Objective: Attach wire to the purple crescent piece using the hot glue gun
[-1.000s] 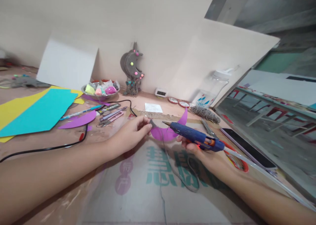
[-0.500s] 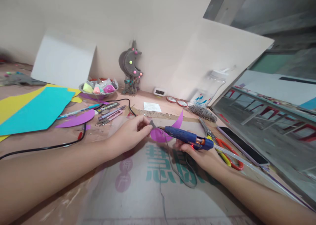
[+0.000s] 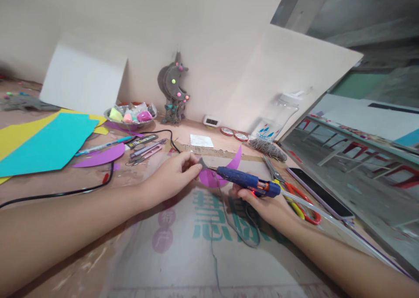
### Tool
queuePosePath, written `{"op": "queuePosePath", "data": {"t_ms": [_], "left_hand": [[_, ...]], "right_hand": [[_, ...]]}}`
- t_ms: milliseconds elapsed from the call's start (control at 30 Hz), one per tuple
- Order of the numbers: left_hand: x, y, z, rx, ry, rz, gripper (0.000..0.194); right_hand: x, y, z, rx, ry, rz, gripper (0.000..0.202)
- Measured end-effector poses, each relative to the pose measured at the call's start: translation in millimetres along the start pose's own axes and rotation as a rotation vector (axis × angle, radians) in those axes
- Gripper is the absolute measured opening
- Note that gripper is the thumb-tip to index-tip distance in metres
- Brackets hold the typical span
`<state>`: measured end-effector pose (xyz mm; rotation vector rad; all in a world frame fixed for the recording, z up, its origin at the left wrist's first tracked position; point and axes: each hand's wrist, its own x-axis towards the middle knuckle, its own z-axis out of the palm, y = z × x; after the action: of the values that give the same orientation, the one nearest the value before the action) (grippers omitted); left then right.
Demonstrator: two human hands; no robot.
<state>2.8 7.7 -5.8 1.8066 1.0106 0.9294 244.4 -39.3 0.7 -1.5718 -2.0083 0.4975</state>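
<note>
My left hand [image 3: 183,171] pinches the grey-wrapped tip of a purple paper crescent [image 3: 235,162] between thumb and fingers. In my right hand [image 3: 258,202] is a blue hot glue gun [image 3: 240,178], its grip closed in my fingers. The gun's metal nozzle points left and sits at the grey end of the crescent; whether it touches is too small to tell. A clear glue stick [image 3: 314,208] runs out of its back. Grey yarn [image 3: 234,226] trails from the crescent down over the printed board [image 3: 183,267].
Scissors [image 3: 303,202] and a phone [image 3: 321,193] lie on the right. A yarn bundle [image 3: 268,149] is beside a plastic bottle [image 3: 278,114]. Left are coloured sheets [image 3: 49,145], a bowl rim [image 3: 131,124], cutters [image 3: 147,152] and a black cable [image 3: 65,194]. A decorated grey moon [image 3: 172,84] hangs behind.
Almost nothing differs. The glue gun has shifted very slightly left along the crescent's grey end, and the left hand keeps its pinch.
</note>
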Motion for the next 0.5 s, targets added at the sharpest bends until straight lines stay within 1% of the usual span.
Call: {"op": "queuePosePath", "data": {"t_ms": [167, 367, 500], "left_hand": [[0.0, -0.8, 0.4, -0.003, -0.009, 0.018, 0.011], [0.1, -4.3, 0.7, 0.010, -0.036, 0.049, 0.011], [0.9, -7.0, 0.3, 0.030, -0.031, 0.055, 0.011]], "right_hand": [[0.5, 1.4, 1.9, 0.005, -0.004, 0.034, 0.032], [2.0, -4.8, 1.0, 0.007, 0.016, 0.066, 0.033], [0.9, -4.3, 1.0, -0.009, 0.049, 0.138, 0.034]]}}
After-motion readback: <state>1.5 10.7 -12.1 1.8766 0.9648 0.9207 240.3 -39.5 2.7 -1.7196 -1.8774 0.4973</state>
